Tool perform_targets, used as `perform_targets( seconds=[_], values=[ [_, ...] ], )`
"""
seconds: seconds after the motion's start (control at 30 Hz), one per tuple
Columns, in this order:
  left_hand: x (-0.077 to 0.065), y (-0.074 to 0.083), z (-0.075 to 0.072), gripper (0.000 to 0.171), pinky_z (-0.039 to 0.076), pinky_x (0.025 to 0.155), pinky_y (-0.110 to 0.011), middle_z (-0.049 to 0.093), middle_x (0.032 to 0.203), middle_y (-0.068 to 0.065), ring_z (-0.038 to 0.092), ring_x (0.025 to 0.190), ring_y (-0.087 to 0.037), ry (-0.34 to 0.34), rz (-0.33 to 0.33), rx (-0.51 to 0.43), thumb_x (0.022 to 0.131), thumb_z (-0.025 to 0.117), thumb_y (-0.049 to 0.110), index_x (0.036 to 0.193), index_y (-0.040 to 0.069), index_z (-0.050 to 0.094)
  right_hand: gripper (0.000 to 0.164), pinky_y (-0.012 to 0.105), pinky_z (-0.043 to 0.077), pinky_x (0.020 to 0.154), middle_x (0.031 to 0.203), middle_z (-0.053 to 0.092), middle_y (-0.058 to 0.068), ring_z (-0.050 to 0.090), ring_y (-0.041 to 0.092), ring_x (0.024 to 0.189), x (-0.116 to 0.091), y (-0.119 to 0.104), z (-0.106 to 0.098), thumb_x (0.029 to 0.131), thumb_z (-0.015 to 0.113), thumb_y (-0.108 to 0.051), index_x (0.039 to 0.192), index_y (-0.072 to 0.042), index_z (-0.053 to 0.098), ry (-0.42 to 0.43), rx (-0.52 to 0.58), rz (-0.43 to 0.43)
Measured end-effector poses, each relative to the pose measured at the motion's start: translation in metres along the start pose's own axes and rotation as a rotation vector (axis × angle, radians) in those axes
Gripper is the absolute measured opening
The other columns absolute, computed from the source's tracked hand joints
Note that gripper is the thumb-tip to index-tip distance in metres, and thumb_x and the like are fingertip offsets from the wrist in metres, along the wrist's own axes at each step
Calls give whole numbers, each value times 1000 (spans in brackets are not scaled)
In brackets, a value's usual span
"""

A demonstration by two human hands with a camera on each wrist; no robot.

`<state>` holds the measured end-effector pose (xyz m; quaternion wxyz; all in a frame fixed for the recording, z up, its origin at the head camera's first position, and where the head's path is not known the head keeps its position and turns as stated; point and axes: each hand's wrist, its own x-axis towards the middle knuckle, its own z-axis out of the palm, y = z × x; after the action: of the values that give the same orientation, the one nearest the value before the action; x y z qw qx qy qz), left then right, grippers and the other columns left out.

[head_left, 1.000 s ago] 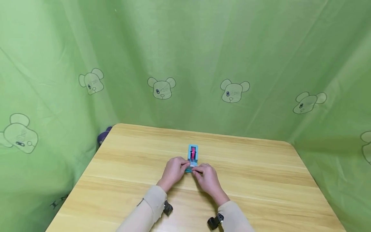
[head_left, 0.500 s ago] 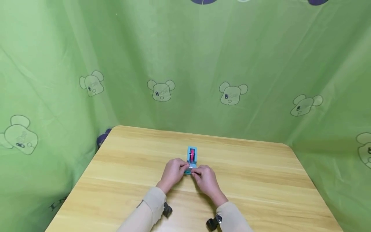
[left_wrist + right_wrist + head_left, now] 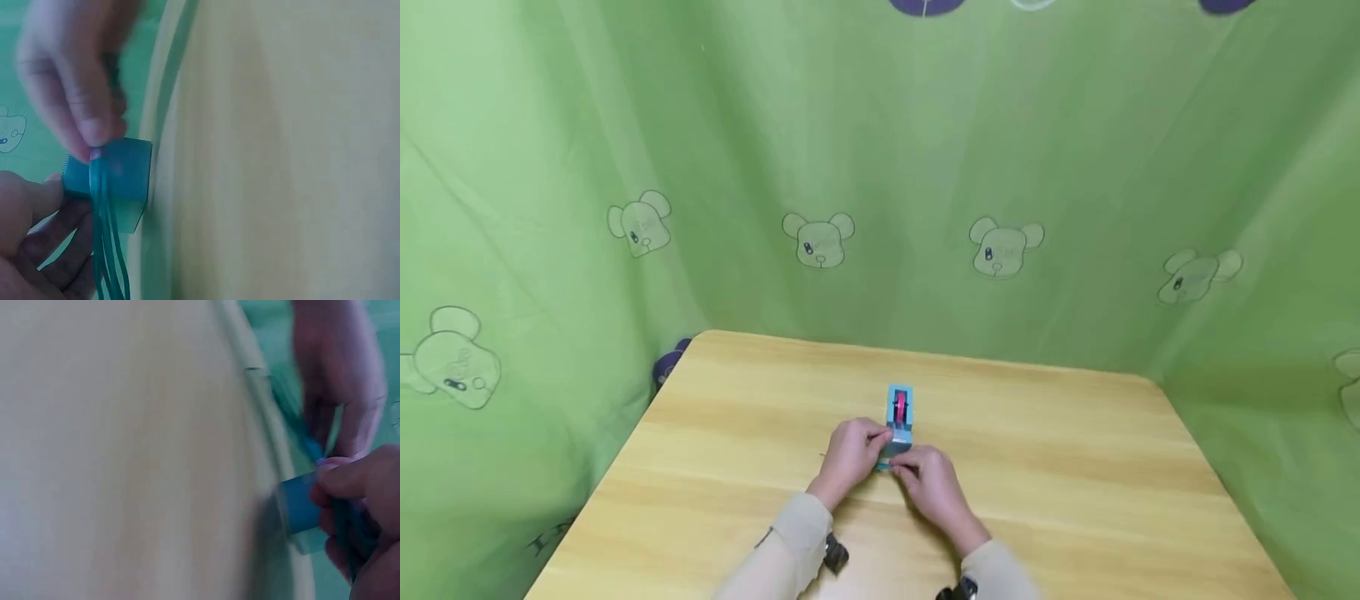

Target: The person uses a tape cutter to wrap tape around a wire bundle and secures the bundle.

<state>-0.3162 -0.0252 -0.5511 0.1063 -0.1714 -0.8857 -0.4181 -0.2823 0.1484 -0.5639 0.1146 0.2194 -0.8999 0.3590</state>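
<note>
Seemingly to bunch them, the right hand [image 3: 934, 486] pinches thin teal strands [image 3: 95, 181]; the left hand [image 3: 848, 454], half-curled, shows no clear hold.

A green cartoon-printed curtain [image 3: 895, 125] hangs behind a wooden table [image 3: 1075, 483].

Blue tape dispenser [image 3: 901, 435]: one. Pink reel [image 3: 900, 407], within it: one. Teal cord bundle [image 3: 111, 231]: one. Left hand [image 3: 850, 454]: one, dispenser's 8 o'clock. Right hand [image 3: 934, 483]: one, 5 o'clock. Sleeves [image 3: 790, 542]: two. Wrist cameras [image 3: 836, 553]: two. Table [image 3: 1037, 433]: one. Printed bear heads [image 3: 820, 243], 9 o'clock round to 3: six.
</note>
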Motion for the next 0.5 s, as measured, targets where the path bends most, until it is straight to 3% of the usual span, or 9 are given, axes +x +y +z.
perform_targets(
  seconds=[0.17, 0.27, 0.5],
  values=[
    [-2, 4, 0, 10, 56, 77, -33, 74, 91, 0, 70, 86, -16, 2, -12, 8, 91, 73, 18, 96, 13, 80, 11, 31, 56, 75, 86, 72, -4, 68, 13, 81, -1, -6, -10, 82, 78, -2, 90, -11, 79, -15, 1, 18],
    [-3, 6, -2, 11, 56, 79, -33, 75, 93, 0, 70, 88, -17, -25, -27, 16, 91, 72, 18, 98, 14, 79, 10, 31, 56, 77, 87, 73, -4, 69, 13, 84, -4, -9, -12, 84, 78, -4, 91, -11, 79, -50, 21, 77],
    [-6, 9, -4, 12, 55, 82, -34, 74, 97, 0, 70, 92, -18, -36, -10, 37, 92, 71, 19, 100, 13, 79, 9, 36, 56, 82, 91, 74, -5, 69, 15, 91, -9, -17, -17, 86, 76, -6, 90, -13, 77, -31, 48, 135]
  ],
)
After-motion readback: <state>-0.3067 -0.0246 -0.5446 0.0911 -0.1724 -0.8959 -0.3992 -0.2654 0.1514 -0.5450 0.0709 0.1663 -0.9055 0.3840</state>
